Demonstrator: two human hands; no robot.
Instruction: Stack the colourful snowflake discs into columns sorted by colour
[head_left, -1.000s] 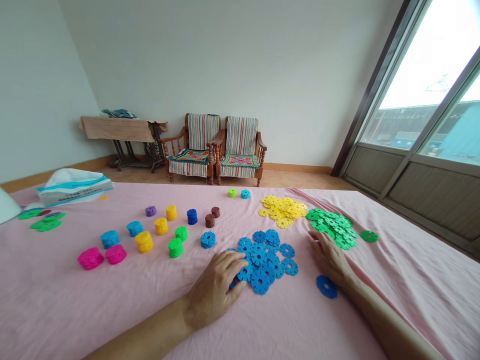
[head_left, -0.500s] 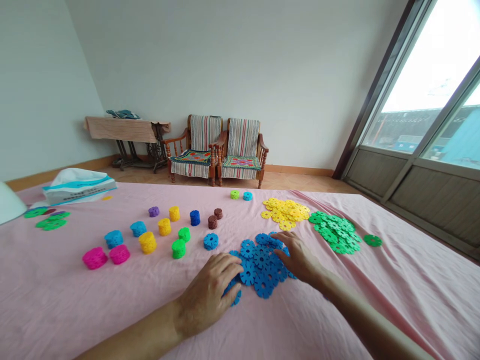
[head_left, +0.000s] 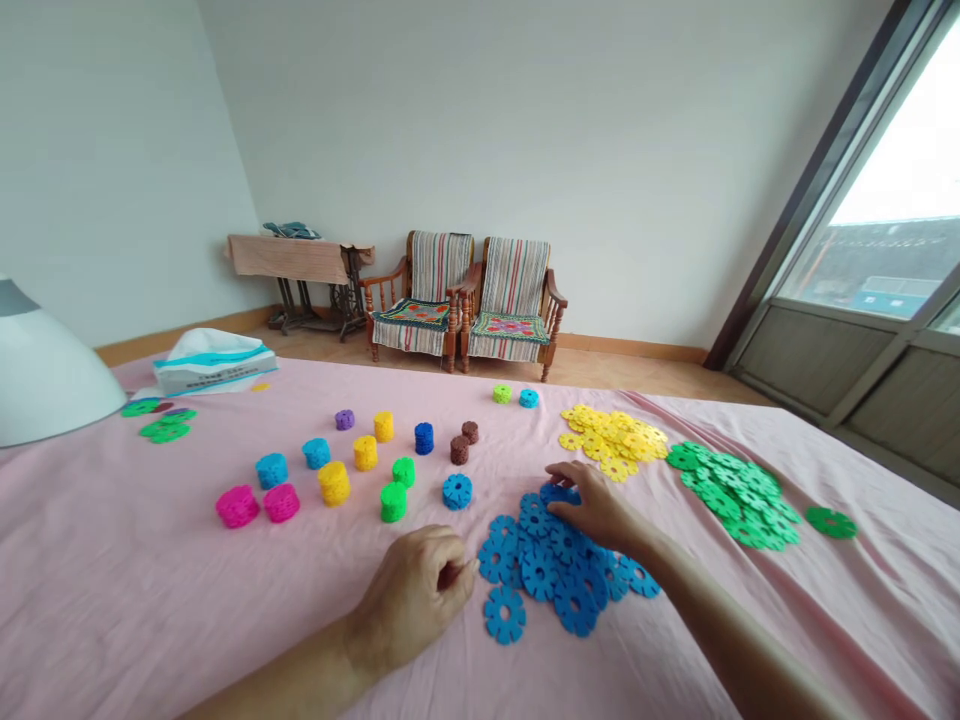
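Note:
My left hand [head_left: 416, 595] is curled closed just left of a loose pile of blue flower-shaped discs [head_left: 540, 570]; no disc shows in it. One blue disc [head_left: 504, 614] lies flat at the pile's near left edge. At the pile's far side, my right hand [head_left: 596, 505] has its thumb and fingers around the edges of a blue disc [head_left: 559, 493], partly covered by the hand. Beyond my left hand stands a short stack of blue discs [head_left: 457, 490].
Several small stacks, including pink [head_left: 238, 507], yellow [head_left: 334, 484], bright green [head_left: 393, 502] and brown [head_left: 459, 450], stand left of centre. Yellow discs [head_left: 615, 440] and green discs [head_left: 739, 495] lie heaped at right. A tissue pack [head_left: 217, 365] and white rounded object [head_left: 52, 380] are at left.
My left hand has drawn off the blue discs and its fingers have curled in. My right hand stays at the pile's far side. The view has turned slightly left.

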